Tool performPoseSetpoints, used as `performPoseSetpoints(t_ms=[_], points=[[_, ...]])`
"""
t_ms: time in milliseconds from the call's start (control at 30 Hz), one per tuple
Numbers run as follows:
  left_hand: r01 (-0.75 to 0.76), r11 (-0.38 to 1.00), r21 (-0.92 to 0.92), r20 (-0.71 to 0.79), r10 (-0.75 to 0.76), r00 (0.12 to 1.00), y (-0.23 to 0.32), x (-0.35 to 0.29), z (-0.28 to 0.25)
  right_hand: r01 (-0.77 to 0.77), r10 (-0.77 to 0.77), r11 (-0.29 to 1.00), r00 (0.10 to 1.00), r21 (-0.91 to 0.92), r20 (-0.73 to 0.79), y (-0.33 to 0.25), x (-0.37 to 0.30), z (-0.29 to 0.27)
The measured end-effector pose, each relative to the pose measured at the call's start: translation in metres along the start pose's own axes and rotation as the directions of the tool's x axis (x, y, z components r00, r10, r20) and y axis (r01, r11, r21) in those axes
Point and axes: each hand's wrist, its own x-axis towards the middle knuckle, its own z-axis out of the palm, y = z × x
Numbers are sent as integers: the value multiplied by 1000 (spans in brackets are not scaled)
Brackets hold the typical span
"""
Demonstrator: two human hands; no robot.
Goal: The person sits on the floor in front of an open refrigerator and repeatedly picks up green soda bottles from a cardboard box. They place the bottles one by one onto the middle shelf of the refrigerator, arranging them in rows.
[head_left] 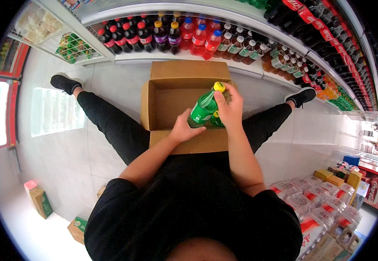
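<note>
Between my spread legs stands an open cardboard box [170, 117] with its flaps folded out. Over the box I hold a green plastic soda bottle [202, 109] with a yellow cap, tilted with the cap up and to the right. My left hand [186, 129] is closed around the bottle's lower end. The fingers of my right hand [229, 104] grip it at the neck, just below the cap. Behind it, in the box's right part, another green bottle [216, 118] with a yellow cap is partly hidden by my right hand.
Beyond the box, a shelf [132, 55] holds rows of cola, purple-labelled, red and brown drink bottles. More shelves [328, 56] of bottles curve along the right. Shrink-wrapped bottle packs [315, 198] stand at the lower right. Small cartons [40, 201] sit at the left on the tiled floor.
</note>
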Motion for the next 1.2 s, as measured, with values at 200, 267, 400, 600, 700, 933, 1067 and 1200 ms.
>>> performPoseSetpoints(t_ms=[200,267,400,600,700,933,1067,1200], points=[[272,780,-564,283,-127,951,3,-6,-12,-106,91,963,993,248,72,42,-35,21],[165,725,-669,206,-32,978,-5,-8,-9,-167,137,949,982,269,128,42,-49,30],[292,566,-771,285,-104,953,-56,-6,-3,-250,216,954,956,164,199,64,-59,30],[389,532,-752,381,-132,915,-55,1,-3,-420,357,890,884,179,302,70,-42,20],[360,494,-791,311,-181,933,-43,3,3,-370,320,904,918,216,235,49,-28,24],[267,741,-617,234,-151,960,-71,6,3,-75,90,953,995,294,-40,-6,45,23],[111,948,-300,238,-38,971,-65,5,17,294,-251,883,955,365,-160,-64,116,22],[114,985,-128,223,-83,971,-61,7,23,474,-423,832,878,288,-223,-125,181,25]])
